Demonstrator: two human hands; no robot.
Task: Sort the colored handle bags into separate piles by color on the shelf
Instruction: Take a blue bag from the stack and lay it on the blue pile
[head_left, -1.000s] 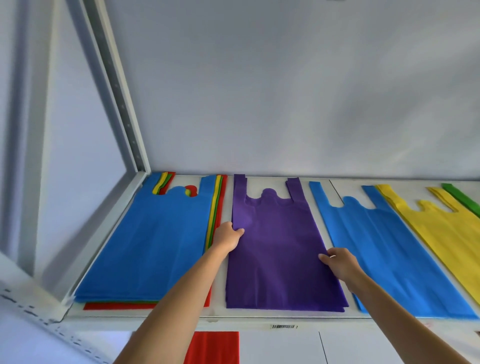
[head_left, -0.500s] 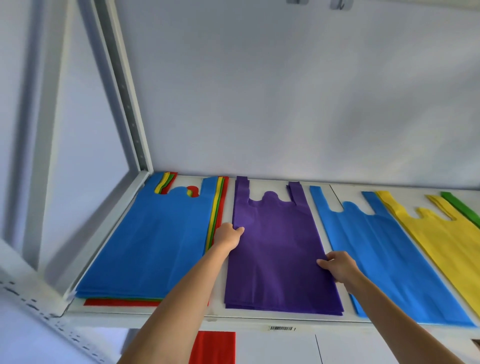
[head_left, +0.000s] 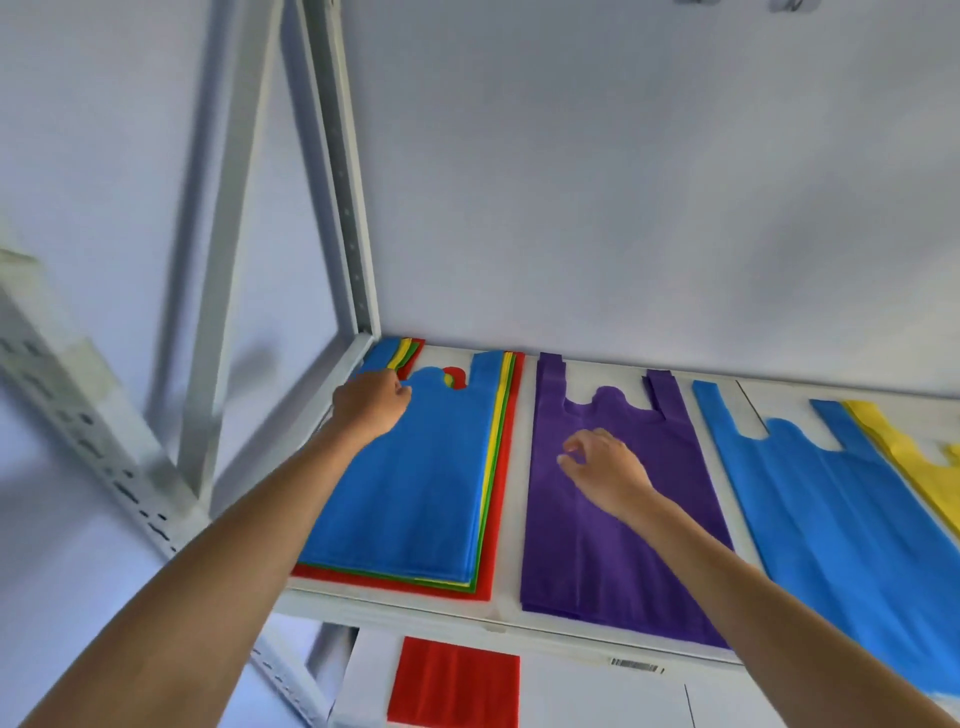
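Observation:
On the white shelf (head_left: 524, 621) a mixed stack lies at the left, topped by a blue handle bag (head_left: 415, 483) with yellow, green and red edges showing under it. My left hand (head_left: 370, 404) is curled at that blue bag's left handle, near the back corner; whether it grips the handle I cannot tell. The purple pile (head_left: 618, 551) lies beside the stack. My right hand (head_left: 602, 467) hovers over the purple pile, fingers loosely apart and holding nothing. Further right lie a blue pile (head_left: 852, 525) and a yellow pile (head_left: 919, 457).
A grey perforated upright (head_left: 340, 171) and a side rail frame the shelf's left end. The white back wall rises right behind the bags. On the lower shelf lies a red bag (head_left: 454, 683), and a barcode label (head_left: 636, 666) sits on the shelf's front edge.
My left hand left the purple pile's left edge and reached up-left to the blue bag's left handle. My right hand left the purple pile's right edge and now hovers over it.

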